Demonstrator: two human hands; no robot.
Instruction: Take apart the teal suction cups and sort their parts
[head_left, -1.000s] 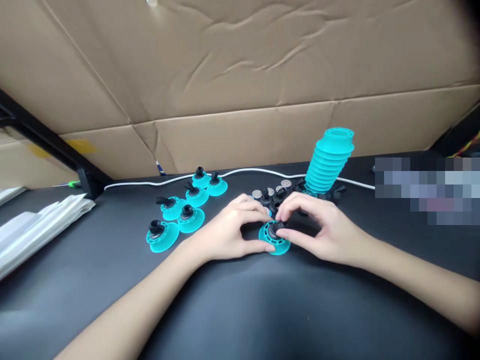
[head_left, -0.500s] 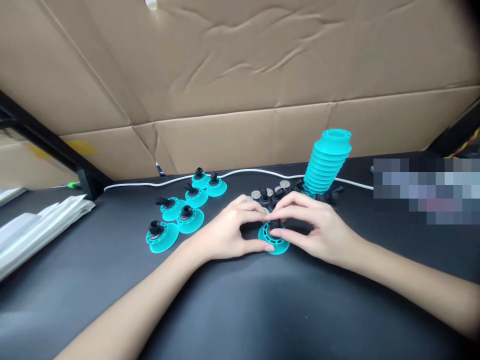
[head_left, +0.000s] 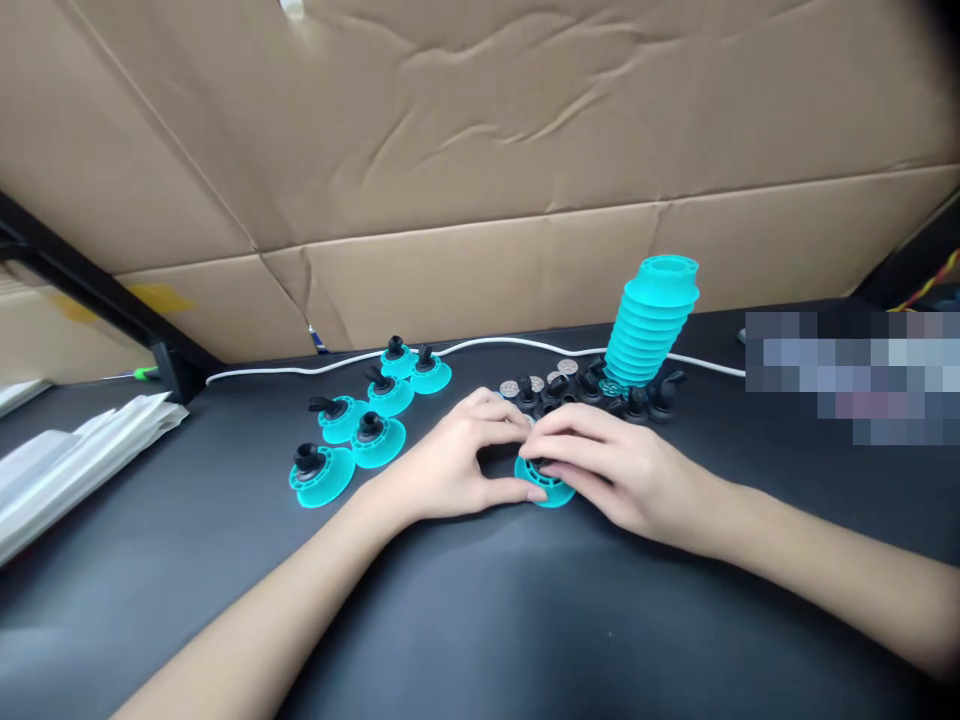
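Note:
My left hand (head_left: 466, 458) curls its thumb and fingers around the rim of a turquoise flared cup (head_left: 550, 494) lying on the dark table. My right hand (head_left: 619, 465) is closed over the cup's top, fingers pinched on a black knob-like piece (head_left: 541, 463) at its centre; most of that piece is hidden under the fingers. Left of my hands sit several similar turquoise cups (head_left: 326, 478), each with a black piece standing or leaning in its middle. Behind my right hand lie loose black knob-like pieces (head_left: 660, 398) and silvery discs (head_left: 568, 367).
A tall, leaning stack of turquoise cups (head_left: 651, 320) stands at the back right. A white cable (head_left: 495, 341) runs along the rear of the table, before a cardboard wall (head_left: 480, 270). White flat packets (head_left: 97, 455) lie at the left edge, near a black frame post (head_left: 176, 370).
My right hand has rolled over and lowered onto the cup, now covering more of the black piece. My left hand keeps its hold on the rim. The view has shifted slightly.

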